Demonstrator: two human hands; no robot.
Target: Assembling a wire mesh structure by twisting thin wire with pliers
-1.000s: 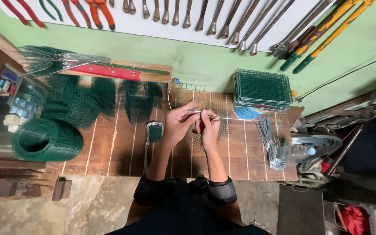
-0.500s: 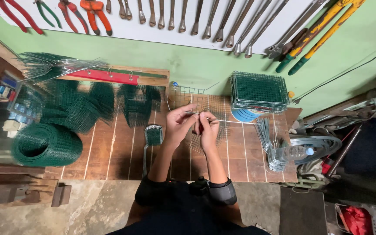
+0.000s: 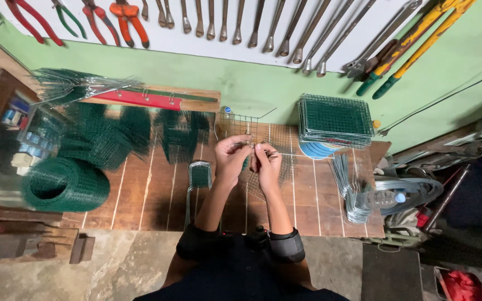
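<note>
Green mesh roll (image 3: 65, 184), stacked panels (image 3: 336, 120), perhaps spanners (image 3: 263, 25).

Left hand (image 3: 231, 156) raised, fingers pinched | right hand (image 3: 265, 160) just beside it, fingers pinched | forearms extended forward, converging | both elbows bent

Bare bench (image 3: 140, 200) planks lie open left of the hands; mesh roll (image 3: 65, 184), stacked mesh panels (image 3: 336, 120) and wire bundle (image 3: 352, 189) hem the sides.

wall: pale green plaster wall (image 3: 241, 78) at 12 o'clock — white tool board (image 3: 263, 47) across it
floor: grey concrete floor (image 3: 124, 265) at 7 o'clock
bench: brown wooden plank worktop (image 3: 140, 195), centre
</note>
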